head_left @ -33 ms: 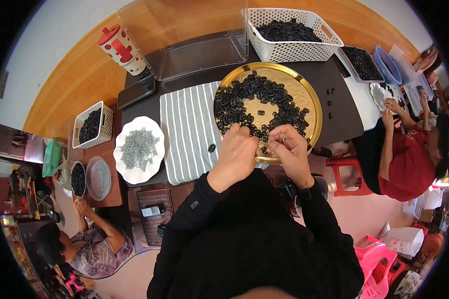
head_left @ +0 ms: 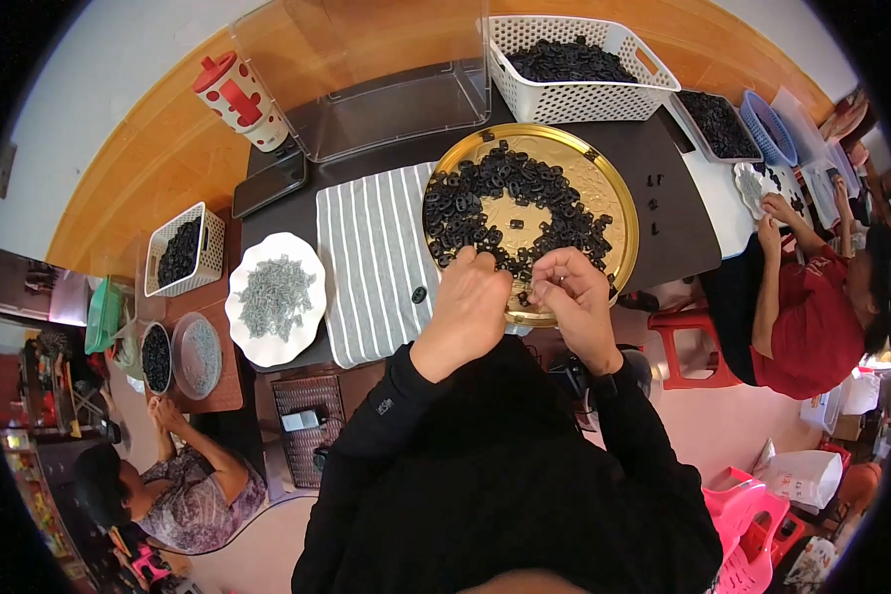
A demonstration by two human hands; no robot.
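Now I see the left hand [head_left: 473,302] curled up mid-frame; I cannot tell what it holds. Just beside it, the right hand [head_left: 578,302] is bent, and I cannot tell if it pinches anything. Past them, little black plastic pieces [head_left: 455,210] lie in a loop on the round gold tray [head_left: 609,203]. Farther, a white basket [head_left: 589,103] sits up top, right of middle.

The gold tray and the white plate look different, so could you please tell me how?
The gold tray looks larger than the white plate. The tray's rim is smooth and round; the plate's is wavy. The tray holds black parts, the plate a heap of greyish pieces. Both carry many small items.
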